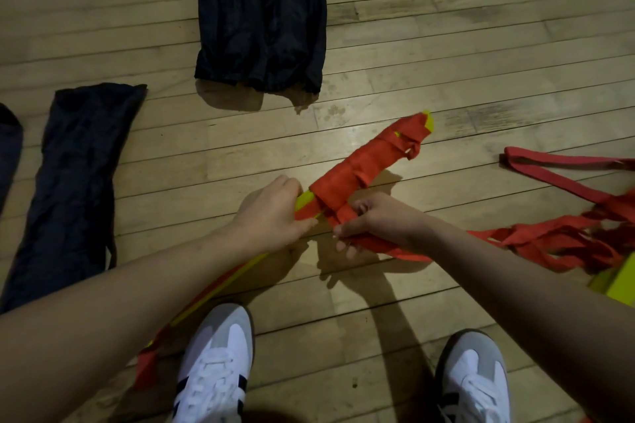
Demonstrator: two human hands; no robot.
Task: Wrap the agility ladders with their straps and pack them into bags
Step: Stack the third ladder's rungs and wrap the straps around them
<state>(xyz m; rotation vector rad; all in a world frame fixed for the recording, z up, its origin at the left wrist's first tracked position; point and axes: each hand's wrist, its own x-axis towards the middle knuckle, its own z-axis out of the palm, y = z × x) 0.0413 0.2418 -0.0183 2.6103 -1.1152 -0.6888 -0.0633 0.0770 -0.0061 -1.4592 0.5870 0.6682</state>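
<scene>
A bundle of yellow ladder rungs wound with red strap (371,158) lies slanted above the wooden floor in the middle of the view. My left hand (271,213) grips the bundle's bare yellow near end. My right hand (374,220) pinches the loose red strap right beside the wound part. The rest of that strap trails right into a tangled red heap (563,237). Yellow rungs (220,285) and red strap run down under my left forearm toward my shoe.
Two dark bags (261,17) lie side by side at the top, another dark bag (75,175) at the left, and one more at the left edge (8,148). A red strap loop (549,172) and a yellow piece (615,282) lie at right. My white shoes (216,364) are below.
</scene>
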